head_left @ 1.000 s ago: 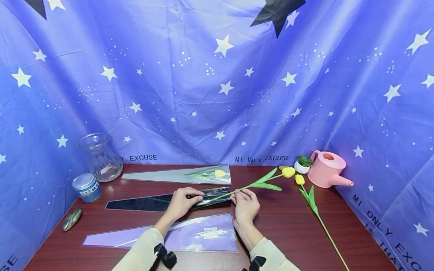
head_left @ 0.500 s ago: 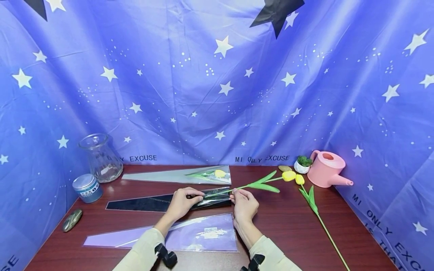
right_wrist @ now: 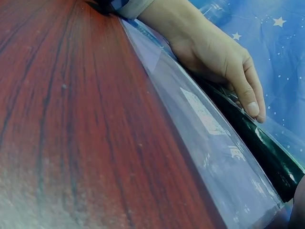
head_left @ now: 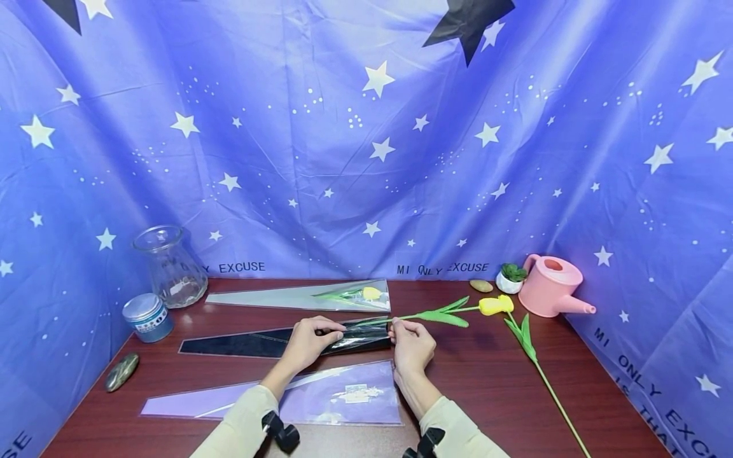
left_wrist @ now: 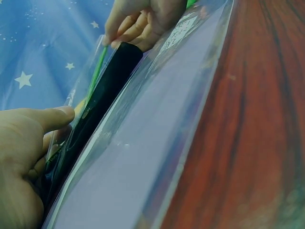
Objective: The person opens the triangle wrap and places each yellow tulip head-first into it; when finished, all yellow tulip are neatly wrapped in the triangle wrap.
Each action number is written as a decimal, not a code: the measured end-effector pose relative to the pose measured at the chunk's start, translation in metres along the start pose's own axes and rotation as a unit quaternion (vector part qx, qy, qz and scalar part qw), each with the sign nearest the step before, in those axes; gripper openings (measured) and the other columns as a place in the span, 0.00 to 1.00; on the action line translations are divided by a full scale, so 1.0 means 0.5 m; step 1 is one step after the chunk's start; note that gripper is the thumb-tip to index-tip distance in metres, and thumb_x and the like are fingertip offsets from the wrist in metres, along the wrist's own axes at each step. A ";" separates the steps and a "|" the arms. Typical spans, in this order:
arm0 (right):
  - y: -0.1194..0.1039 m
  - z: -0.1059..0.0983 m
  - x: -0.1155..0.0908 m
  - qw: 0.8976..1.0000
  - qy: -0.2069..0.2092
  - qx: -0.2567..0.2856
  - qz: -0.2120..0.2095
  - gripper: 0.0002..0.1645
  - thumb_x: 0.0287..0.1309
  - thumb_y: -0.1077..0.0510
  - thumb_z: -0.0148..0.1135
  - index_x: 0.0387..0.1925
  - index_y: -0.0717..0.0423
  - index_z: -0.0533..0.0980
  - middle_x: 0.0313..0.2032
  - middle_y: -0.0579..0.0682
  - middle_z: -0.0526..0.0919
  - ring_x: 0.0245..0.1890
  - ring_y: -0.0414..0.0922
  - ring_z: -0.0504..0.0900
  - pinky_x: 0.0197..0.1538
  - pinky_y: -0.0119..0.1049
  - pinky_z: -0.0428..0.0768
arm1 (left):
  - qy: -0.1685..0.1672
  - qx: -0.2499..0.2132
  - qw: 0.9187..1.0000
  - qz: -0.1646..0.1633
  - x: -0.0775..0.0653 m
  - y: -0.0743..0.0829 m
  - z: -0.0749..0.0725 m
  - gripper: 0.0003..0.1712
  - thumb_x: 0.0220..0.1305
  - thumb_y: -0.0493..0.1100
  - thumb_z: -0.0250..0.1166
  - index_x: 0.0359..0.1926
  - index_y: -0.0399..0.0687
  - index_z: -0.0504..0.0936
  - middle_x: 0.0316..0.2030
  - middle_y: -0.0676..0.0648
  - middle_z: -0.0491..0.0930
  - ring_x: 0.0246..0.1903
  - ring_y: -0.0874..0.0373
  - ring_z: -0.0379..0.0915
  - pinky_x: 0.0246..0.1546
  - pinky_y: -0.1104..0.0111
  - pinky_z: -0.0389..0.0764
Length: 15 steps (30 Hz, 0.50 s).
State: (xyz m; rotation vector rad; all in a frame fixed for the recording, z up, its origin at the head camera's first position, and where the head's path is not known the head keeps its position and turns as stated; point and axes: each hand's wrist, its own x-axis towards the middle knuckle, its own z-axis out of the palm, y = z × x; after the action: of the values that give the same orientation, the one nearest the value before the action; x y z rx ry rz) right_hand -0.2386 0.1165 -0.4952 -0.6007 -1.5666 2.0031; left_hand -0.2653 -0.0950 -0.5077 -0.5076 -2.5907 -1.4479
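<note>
Pinching flower (head_left: 442, 316) in right hand (head_left: 413, 346), black wrapper (head_left: 240, 342) in left hand (head_left: 312, 341); pointing bloom (head_left: 492, 307) toward right edge of tabletop (head_left: 481, 381), aligned lengthwise roughly with back edge.

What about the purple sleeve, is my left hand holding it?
No, the left hand grips the black sleeve behind the purple sleeve.

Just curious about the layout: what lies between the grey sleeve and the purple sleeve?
The black sleeve, held by the left hand. The head view shows it between the grey sleeve and the purple sleeve.
</note>
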 end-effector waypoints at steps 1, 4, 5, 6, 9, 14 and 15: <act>0.001 0.000 -0.002 1.000 0.001 -0.014 -0.004 0.04 0.57 0.66 0.72 0.32 0.66 0.84 0.22 0.54 0.89 0.18 0.37 0.85 0.27 0.31 0.84 | 0.001 0.000 1.000 0.000 0.000 -0.001 -0.001 0.07 0.62 0.44 0.75 0.39 0.64 0.93 0.40 0.59 0.89 0.35 0.67 0.79 0.37 0.73 0.78; -0.001 -0.003 -0.008 0.998 -0.003 -0.054 -0.016 0.05 0.57 0.64 0.73 0.30 0.62 0.84 0.21 0.49 0.88 0.19 0.37 0.84 0.27 0.28 0.81 | 0.006 0.003 1.000 0.000 0.001 -0.002 0.000 0.07 0.62 0.43 0.75 0.39 0.63 0.94 0.39 0.60 0.89 0.36 0.66 0.80 0.38 0.73 0.78; -0.002 -0.007 -0.009 0.998 -0.008 -0.059 -0.021 0.05 0.57 0.63 0.74 0.30 0.62 0.84 0.20 0.48 0.87 0.20 0.37 0.84 0.27 0.27 0.81 | 0.007 0.003 1.000 0.000 0.001 -0.002 0.000 0.07 0.62 0.43 0.76 0.39 0.63 0.94 0.39 0.60 0.89 0.37 0.66 0.81 0.38 0.73 0.78; -0.004 -0.011 -0.007 0.998 -0.013 -0.054 -0.027 0.05 0.56 0.64 0.74 0.30 0.62 0.84 0.20 0.47 0.86 0.21 0.38 0.84 0.28 0.27 0.81 | 0.007 0.003 1.000 0.001 0.002 -0.003 0.001 0.07 0.62 0.43 0.76 0.39 0.62 0.94 0.39 0.60 0.89 0.37 0.66 0.81 0.38 0.73 0.79; -0.023 -0.033 0.012 0.998 -0.049 -0.020 -0.039 0.04 0.57 0.66 0.72 0.33 0.63 0.83 0.23 0.47 0.86 0.24 0.41 0.85 0.32 0.30 0.85 | 0.006 0.002 1.000 0.001 0.002 -0.004 0.001 0.07 0.62 0.44 0.75 0.39 0.63 0.94 0.40 0.60 0.89 0.38 0.66 0.81 0.39 0.73 0.79; -0.088 -0.093 0.085 0.989 -0.130 -0.008 -0.067 0.03 0.60 0.69 0.69 0.37 0.63 0.83 0.26 0.45 0.87 0.29 0.43 0.87 0.42 0.35 0.88 | 0.006 0.003 1.000 0.000 0.003 -0.004 0.004 0.07 0.62 0.44 0.76 0.38 0.65 0.93 0.39 0.60 0.89 0.37 0.68 0.80 0.38 0.73 0.78; -0.104 -0.107 0.104 0.987 -0.144 -0.019 -0.074 0.04 0.61 0.69 0.69 0.38 0.63 0.83 0.26 0.44 0.87 0.30 0.43 0.88 0.42 0.34 0.87 | 0.007 0.002 1.000 0.001 0.003 -0.004 0.004 0.07 0.62 0.44 0.76 0.38 0.65 0.93 0.39 0.60 0.89 0.36 0.67 0.80 0.38 0.73 0.78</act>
State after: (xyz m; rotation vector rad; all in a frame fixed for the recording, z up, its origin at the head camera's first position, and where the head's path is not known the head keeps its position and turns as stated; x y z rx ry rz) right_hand -0.2378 0.1995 -0.4584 -0.2058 -1.7635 2.0187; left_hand -0.2674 -0.0939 -0.5099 -0.4982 -2.5800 -1.4398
